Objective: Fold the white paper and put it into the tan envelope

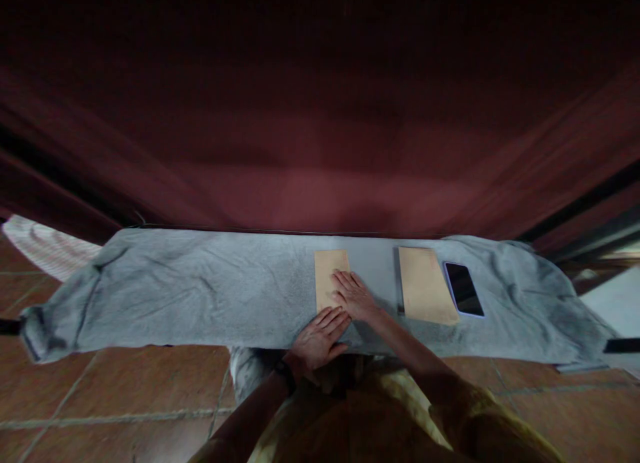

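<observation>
A tan paper envelope (324,276) lies flat on the grey cloth in front of me. My right hand (353,295) rests on its right side, fingers stretched out and palm down. At the envelope's near edge lies my left hand (320,336), its fingers extended and their tips touching the paper. The two hands meet near the lower part of the envelope, which they partly cover. To the right sits a stack of similar tan envelopes (425,283), apart from both hands. Neither hand grips anything.
A phone with a pale purple edge (464,289) lies right of the stack. The grey cloth (200,289) covers a long narrow surface and is wrinkled at both ends. A dark red panel (310,196) rises behind it. Brown floor tiles (150,383) show below.
</observation>
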Demonstrator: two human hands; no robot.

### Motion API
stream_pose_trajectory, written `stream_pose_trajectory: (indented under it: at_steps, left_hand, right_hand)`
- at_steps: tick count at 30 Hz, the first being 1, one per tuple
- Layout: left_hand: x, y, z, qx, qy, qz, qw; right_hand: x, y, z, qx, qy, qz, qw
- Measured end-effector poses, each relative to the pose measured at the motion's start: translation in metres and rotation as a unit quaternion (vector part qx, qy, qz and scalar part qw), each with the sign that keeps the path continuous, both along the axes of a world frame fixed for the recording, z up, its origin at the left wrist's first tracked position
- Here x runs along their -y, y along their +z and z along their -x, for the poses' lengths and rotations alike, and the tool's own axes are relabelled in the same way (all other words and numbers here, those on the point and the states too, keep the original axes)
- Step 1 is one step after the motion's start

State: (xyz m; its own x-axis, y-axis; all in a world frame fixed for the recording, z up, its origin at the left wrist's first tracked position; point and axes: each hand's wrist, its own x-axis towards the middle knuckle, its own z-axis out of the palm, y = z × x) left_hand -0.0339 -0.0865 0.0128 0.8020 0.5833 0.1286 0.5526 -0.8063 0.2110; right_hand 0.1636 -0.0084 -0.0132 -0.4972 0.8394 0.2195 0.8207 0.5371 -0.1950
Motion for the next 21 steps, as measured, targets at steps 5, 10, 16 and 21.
stream_pose_trajectory:
  at_steps: [5,10,16,21]
  left_hand:
    - [0.003,-0.01,0.002,0.008,0.009,-0.025,1.0]
    - [0.005,-0.018,0.002,0.016,0.013,-0.03,0.999]
    - [0.005,-0.018,0.003,0.013,0.012,-0.043,0.999]
    - [0.004,-0.016,0.004,0.012,0.002,-0.051,0.999]
  right_hand:
    - [0.029,0.007,-0.006,-0.032,0.032,-0.02,0.999]
    - [0.051,0.011,-0.013,-0.066,0.071,-0.023,0.995]
    - [0.027,0.019,-0.012,-0.035,0.103,0.012,0.994]
    - [-0.014,0.02,0.003,-0.003,0.082,0.015,0.996]
